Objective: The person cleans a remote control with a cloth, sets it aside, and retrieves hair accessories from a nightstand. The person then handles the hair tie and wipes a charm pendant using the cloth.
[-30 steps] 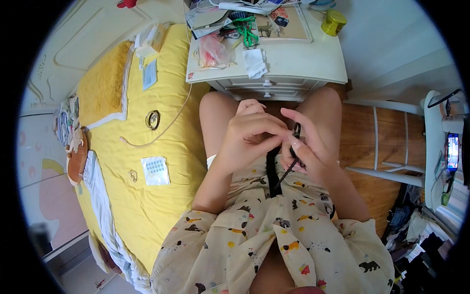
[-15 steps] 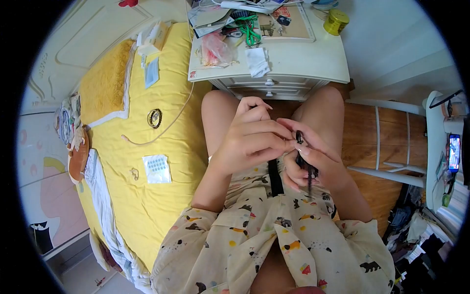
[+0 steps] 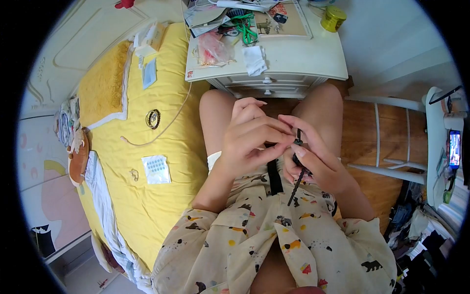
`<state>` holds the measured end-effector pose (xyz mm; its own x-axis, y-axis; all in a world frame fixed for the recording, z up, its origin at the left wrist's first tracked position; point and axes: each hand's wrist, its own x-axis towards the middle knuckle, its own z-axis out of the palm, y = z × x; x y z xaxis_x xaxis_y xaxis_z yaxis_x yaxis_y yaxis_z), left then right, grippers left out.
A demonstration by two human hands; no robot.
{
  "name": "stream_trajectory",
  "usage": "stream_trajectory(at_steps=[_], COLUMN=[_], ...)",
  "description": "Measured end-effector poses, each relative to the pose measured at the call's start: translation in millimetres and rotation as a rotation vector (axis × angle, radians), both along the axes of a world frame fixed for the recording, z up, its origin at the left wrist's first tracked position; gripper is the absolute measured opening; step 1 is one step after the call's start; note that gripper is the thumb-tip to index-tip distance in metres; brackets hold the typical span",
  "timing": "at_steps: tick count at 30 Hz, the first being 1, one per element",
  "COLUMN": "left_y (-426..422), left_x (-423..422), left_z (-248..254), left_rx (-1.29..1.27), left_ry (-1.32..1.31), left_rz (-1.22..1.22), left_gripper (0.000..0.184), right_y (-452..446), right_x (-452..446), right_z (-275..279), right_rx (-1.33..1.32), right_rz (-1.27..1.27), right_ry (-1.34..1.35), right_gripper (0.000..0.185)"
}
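A black braided cord (image 3: 296, 185) with a dark knotted or beaded part runs through the fingers of my right hand (image 3: 320, 161), above my lap. Its thin twisted end hangs down toward the patterned shirt. My right thumb and fingers are closed round it. The thumb and forefinger of my left hand (image 3: 254, 139) pinch together at the cord's upper part, beside my right fingertips; the other left fingers are loosely curled. What exactly lies between the left fingertips is partly hidden.
On the yellow bed to the left lie a dark bracelet (image 3: 152, 119), a cable (image 3: 166, 132), a sheet of blue dots (image 3: 157, 169) and a blue mask (image 3: 150, 73). Ahead stands a white cabinet (image 3: 293, 61) with a white cloth (image 3: 254, 61); a phone (image 3: 455, 149) is at far right.
The cord's hanging end has swung to the left and shows more plainly. A short black end now sticks up above the right fingers. Both hands stay close together.
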<state>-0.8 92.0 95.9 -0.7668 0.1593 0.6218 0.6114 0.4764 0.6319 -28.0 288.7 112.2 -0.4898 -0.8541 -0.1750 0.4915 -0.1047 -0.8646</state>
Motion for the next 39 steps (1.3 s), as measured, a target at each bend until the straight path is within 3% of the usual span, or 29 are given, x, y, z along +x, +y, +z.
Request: stream_trajectory(at_steps=[8,14,23,39], left_y=[3,0,0,-6], left_x=[-3,-10,-9,-8], left_z=[-7,-8,-4,-11], left_rx=[0.232,0.064,-0.122,-0.108], left_ry=[-0.23,-0.103,-0.032,-0.044], left_rz=[-0.054,0.049,0.196,0.261], left_gripper=[0.015,0.016,0.016,0.019], right_y=[-3,-7,-21,-14], right_x=[-6,-4,0,0], right_z=[-1,8,-5,-9], right_rx=[-0.049,0.144,0.502,0.595], right_rz=[0.006,-0.15,-0.38,-0.211], right_ry=[0.032,0.195,0.821,0.947], right_gripper=[0.047,0.055,0.016,0.023])
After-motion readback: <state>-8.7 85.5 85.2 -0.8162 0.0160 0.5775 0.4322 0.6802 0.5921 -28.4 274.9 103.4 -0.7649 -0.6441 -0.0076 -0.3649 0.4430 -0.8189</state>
